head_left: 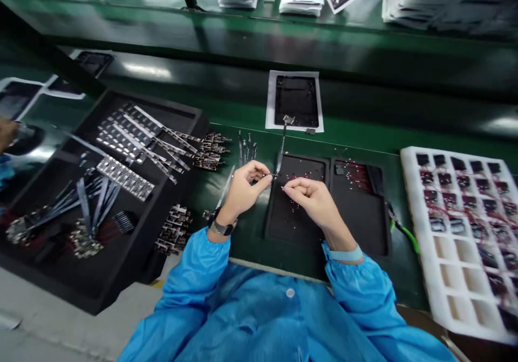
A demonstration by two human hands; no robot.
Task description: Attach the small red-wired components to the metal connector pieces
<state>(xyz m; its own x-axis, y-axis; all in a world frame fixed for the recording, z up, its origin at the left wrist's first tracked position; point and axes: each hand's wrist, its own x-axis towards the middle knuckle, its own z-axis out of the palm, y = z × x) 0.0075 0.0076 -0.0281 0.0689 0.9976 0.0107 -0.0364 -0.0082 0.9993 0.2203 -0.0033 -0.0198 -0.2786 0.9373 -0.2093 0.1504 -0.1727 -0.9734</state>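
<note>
My left hand [247, 188], with a dark band at the wrist, pinches the lower end of a thin flex cable [282, 149]. The cable stretches up and away, its silvery connector end lying over the lower edge of a black framed panel [297, 100] on white paper. Just to the right, my right hand [309, 197] is closed in a pinch above a black tray [283, 222] strewn with tiny pale and red pieces. Whatever its fingertips hold is too small to make out. More flex cables [246, 149] lie beyond my left hand.
At left, a deep black bin [121, 265] holds flex cables and metal strips. Small parts [174, 230] are stacked beside it. Green-handled cutters [404, 232] lie by a white foam tray [413, 216] of wired parts. A green shelf [243, 33] runs across the back.
</note>
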